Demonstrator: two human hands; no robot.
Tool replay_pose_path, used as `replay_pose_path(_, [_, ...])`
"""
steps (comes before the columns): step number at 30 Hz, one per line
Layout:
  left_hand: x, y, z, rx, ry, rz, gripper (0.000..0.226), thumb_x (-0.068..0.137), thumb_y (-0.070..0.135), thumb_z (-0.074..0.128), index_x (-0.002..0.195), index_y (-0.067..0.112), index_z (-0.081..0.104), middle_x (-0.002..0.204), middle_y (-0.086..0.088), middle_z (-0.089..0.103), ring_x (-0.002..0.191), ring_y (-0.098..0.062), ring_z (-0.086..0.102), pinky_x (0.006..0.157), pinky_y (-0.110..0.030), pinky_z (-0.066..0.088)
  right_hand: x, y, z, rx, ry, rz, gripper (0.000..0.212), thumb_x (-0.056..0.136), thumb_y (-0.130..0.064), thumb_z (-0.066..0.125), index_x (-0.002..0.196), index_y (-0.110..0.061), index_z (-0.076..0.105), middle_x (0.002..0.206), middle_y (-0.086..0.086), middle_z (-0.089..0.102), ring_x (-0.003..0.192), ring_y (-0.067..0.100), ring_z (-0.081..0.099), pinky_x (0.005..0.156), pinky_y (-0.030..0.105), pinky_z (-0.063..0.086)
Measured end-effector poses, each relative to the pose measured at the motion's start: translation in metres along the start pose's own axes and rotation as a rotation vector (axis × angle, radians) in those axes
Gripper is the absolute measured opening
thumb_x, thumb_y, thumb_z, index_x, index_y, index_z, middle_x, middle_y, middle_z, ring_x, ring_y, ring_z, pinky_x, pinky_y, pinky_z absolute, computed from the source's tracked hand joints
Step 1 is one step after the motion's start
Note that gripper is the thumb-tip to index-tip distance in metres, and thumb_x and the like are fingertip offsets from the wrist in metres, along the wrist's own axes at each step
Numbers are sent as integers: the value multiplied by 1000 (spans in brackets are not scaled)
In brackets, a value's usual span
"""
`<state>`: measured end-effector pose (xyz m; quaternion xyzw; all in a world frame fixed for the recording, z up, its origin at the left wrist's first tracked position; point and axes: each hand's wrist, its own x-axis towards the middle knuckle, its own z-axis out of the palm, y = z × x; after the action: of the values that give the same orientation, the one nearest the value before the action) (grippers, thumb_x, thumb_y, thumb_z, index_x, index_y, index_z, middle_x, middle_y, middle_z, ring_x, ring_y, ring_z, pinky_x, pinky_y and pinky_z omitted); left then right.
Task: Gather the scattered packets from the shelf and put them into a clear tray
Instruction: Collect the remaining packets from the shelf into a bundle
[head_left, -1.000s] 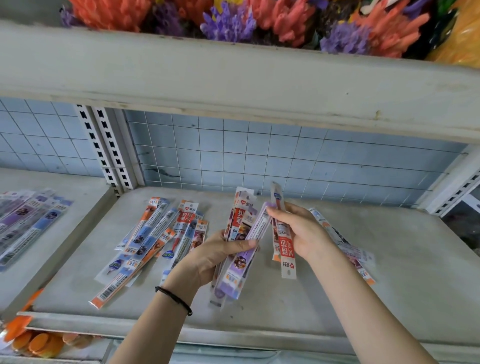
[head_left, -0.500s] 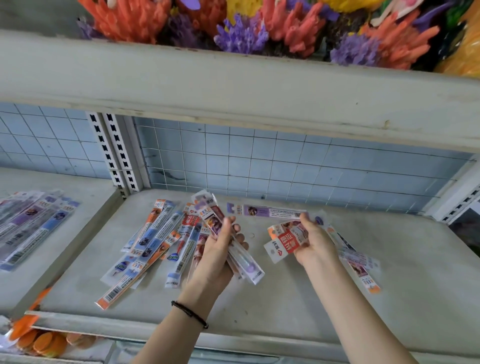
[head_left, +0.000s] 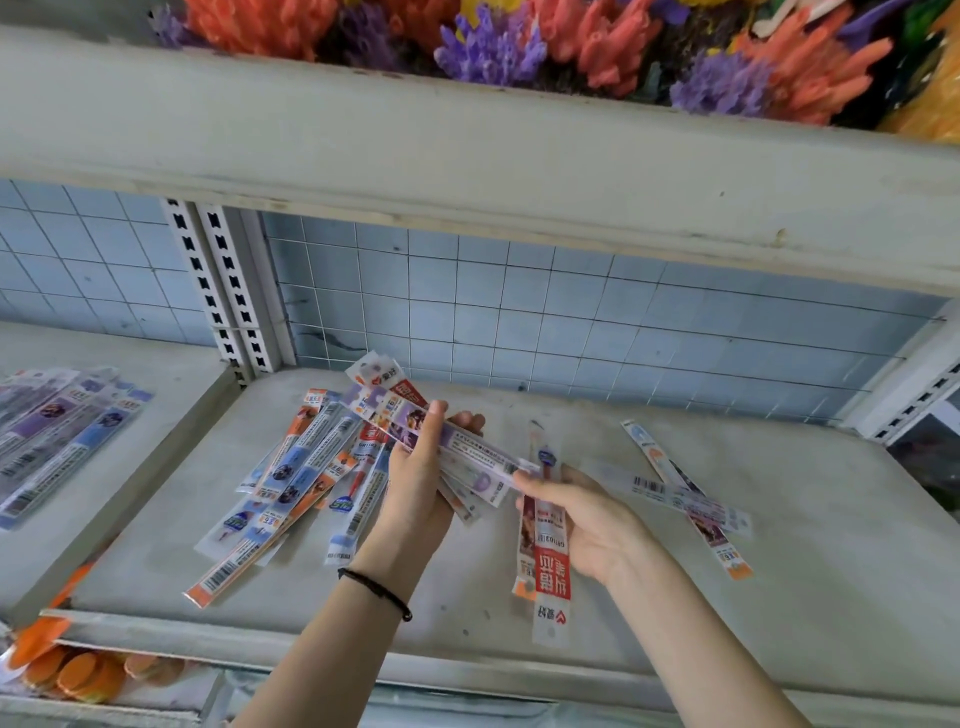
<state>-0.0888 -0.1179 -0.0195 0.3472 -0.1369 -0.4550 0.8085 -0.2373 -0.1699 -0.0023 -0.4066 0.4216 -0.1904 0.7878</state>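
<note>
My left hand (head_left: 415, 483) grips a fanned bundle of long thin packets (head_left: 400, 415) over the middle of the grey shelf (head_left: 805, 597). My right hand (head_left: 587, 525) holds a red and white packet (head_left: 550, 566) that hangs down toward the shelf's front. Its fingertips touch the white end of the left bundle. A loose pile of blue and orange packets (head_left: 291, 478) lies on the shelf to the left of my left hand. Two or three more packets (head_left: 685, 499) lie crossed on the shelf at the right. No clear tray is in view.
An upper shelf board (head_left: 467, 150) overhangs closely, with colourful plastic plants (head_left: 597, 41) on top. A tiled back wall (head_left: 571, 322) closes the rear. The neighbouring shelf at the left carries more packets (head_left: 57, 436). Orange items (head_left: 67, 670) lie on the level below.
My left hand rose slightly with its bundle. My right hand dropped and turned, so its red packet now hangs downward instead of pointing sideways. The view shifted slightly.
</note>
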Motion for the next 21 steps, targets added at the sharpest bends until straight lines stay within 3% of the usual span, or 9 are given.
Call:
replay_pose_path(3, [4,1,-2,-85,66,1,16,93,20,58,79,15,51,61,-2,59,56,-18,62,61,-32,56,2,2,0,0,-2,-5,35,67,-15,76,97,-7,59,71,5,68,59,15,61,56,28,49])
replay_pose_path(6, [10,4,-9,-106,118,-53,17,91,21,59,77,16,50,54,2,52,45,-13,53,51,-26,51,5,-1,-1,93,28,-10,23,87,-24,64,102,-8,61,81,7,70,63,16,60,62,31,48])
replay_pose_path(9, [8,8,-13,-46,62,-214,16,86,23,59,75,17,48,47,5,44,37,-9,42,41,-19,41,8,-5,-6,163,90,-42,20,96,-20,50,106,-6,61,82,9,70,64,17,60,62,32,48])
replay_pose_path(11, [1,9,-13,64,-24,-341,20,75,24,65,78,16,47,49,4,43,38,-9,40,39,-19,39,9,-7,-8,151,108,-51,17,95,-18,51,100,-4,61,72,8,67,63,18,62,62,33,50])
replay_pose_path(13, [-7,9,-13,216,-111,-417,25,74,24,69,84,14,49,57,1,50,45,-12,48,43,-24,45,11,-10,-6,130,119,-93,14,91,-19,59,94,-5,62,73,9,68,68,21,64,66,35,53])
replay_pose_path(17, [-21,11,-6,420,-217,-508,24,81,27,67,94,7,63,83,-11,72,72,-25,69,65,-35,56,14,-16,1,75,186,-184,36,85,-27,67,107,1,62,109,22,69,99,37,66,92,49,52])
replay_pose_path(19, [-24,10,-2,413,-265,-547,35,79,29,68,104,4,65,92,-16,73,78,-28,71,71,-37,58,16,-17,5,46,277,-248,39,85,-33,67,100,2,63,99,19,72,93,33,69,86,46,55])
replay_pose_path(21, [-27,8,2,393,-307,-564,39,78,30,71,106,4,67,98,-17,72,83,-28,70,76,-38,58,18,-18,9,-4,367,-316,33,85,-38,66,81,-6,59,82,11,71,75,24,69,72,37,56])
